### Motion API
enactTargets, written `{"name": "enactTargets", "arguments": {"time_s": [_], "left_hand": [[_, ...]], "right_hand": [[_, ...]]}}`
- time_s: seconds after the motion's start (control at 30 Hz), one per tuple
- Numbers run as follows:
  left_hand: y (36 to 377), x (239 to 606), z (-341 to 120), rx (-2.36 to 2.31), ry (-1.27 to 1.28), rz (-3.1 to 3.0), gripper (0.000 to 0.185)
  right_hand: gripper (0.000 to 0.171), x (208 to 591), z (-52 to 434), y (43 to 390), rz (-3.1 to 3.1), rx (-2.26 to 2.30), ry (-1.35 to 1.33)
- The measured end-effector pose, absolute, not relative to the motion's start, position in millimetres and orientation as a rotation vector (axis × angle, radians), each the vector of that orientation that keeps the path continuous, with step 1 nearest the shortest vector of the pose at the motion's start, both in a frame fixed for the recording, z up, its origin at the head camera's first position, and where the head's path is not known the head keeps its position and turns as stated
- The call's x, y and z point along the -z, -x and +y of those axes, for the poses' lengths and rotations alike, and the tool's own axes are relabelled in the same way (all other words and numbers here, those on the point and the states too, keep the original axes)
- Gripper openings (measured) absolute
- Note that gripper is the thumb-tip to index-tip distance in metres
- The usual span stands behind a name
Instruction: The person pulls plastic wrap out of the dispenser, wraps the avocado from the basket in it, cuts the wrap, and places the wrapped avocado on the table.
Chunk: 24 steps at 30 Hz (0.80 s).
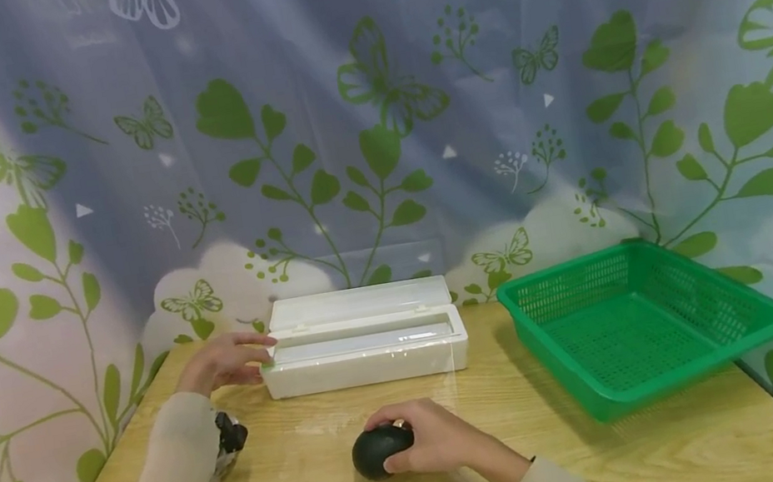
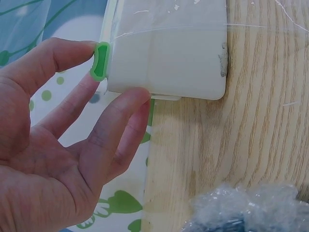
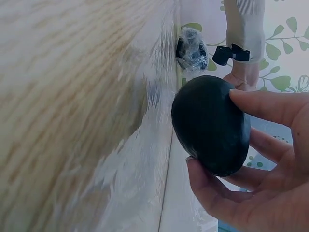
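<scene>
Dark rounded object, avocado-like (image 1: 382, 450): near centre of the worktop (image 1: 617, 449), nearest the camera, resting on a clear sheet of cling film (image 1: 355, 427) drawn flat toward the near edge; the right hand (image 1: 433, 436) grips it from its right side, fingers (image 3: 270, 104) curled over the top and thumb under, so that it is steadied on the film rather than left free to roll. Sheet of cling film: runs from the dispenser out to and under the dark object; wrinkles and glints show on the wood, edges otherwise hard to trace. Cling-film dispenser box, white (image 1: 366, 354): far centre-left, lid hinged back and standing open toward the curtain, long side facing the person. Left hand (image 1: 223, 361): at the left end of the box, fingers (image 2: 120, 121) apart and fairly straight, one fingertip on a small green slider tab (image 2: 101, 61) at the box edge, another on the box's end corner; apparently the hand braces the box while addressing the cutter. Wrapped bundle, dark item in crumpled film (image 1: 229, 447): near left, beside the left forearm, apart from the box; contents not legible. Green perforated basket (image 1: 748, 318): right side, well apart from both hands, appears to hold nothing, one corner tipped slightly over the worktop's right margin. Backdrop: pale curtain printed with green leaves and butterflies, behind and to both sides.
</scene>
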<state>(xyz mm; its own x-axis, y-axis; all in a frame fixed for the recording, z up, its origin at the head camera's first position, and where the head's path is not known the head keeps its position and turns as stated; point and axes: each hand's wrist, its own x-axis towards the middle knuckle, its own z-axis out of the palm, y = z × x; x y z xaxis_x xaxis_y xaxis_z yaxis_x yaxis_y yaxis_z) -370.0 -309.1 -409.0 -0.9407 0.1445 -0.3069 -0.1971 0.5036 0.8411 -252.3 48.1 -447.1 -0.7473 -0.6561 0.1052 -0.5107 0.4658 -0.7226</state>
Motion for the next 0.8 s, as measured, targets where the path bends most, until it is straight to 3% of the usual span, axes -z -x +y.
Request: {"name": "enactTargets", "arguments": {"time_s": [0.8], "left_hand": [[368.2,408.9,-310.6,-1.422,0.028,2.399,0.058]], "right_hand": [[0.044,457.0,40.0,256.7,2.58,1.083,0.996]]}}
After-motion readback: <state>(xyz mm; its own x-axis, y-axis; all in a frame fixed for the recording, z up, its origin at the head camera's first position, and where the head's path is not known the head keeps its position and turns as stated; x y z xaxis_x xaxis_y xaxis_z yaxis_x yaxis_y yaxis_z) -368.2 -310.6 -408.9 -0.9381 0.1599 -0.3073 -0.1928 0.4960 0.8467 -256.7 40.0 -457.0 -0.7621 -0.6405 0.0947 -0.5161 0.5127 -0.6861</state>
